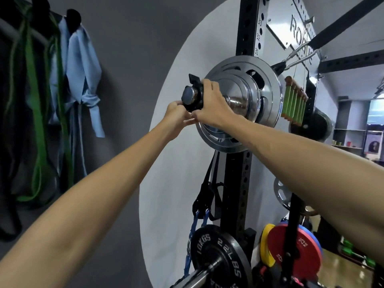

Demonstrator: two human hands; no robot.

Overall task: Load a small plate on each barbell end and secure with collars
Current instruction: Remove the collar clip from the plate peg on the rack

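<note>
The barbell sleeve end point(188, 96) points toward me at head height, chrome with a round cap. A small silver plate point(242, 94) sits on it against a larger silver plate point(268, 84). A black collar point(196, 92) with its lever flap up is around the tip of the sleeve, apart from the small plate. My right hand point(212, 104) grips the collar from the right side. From below left, my left hand point(176, 113) holds the collar's lower edge. The collar's inner side is hidden by my fingers.
The black rack upright point(247, 30) stands behind the plates. Black straps point(207, 196) hang from it. Below sit a black 10 kg plate point(218, 256) on a bar and a red plate point(295, 250). Green bands point(37, 113) and a blue garment point(81, 65) hang on the left wall.
</note>
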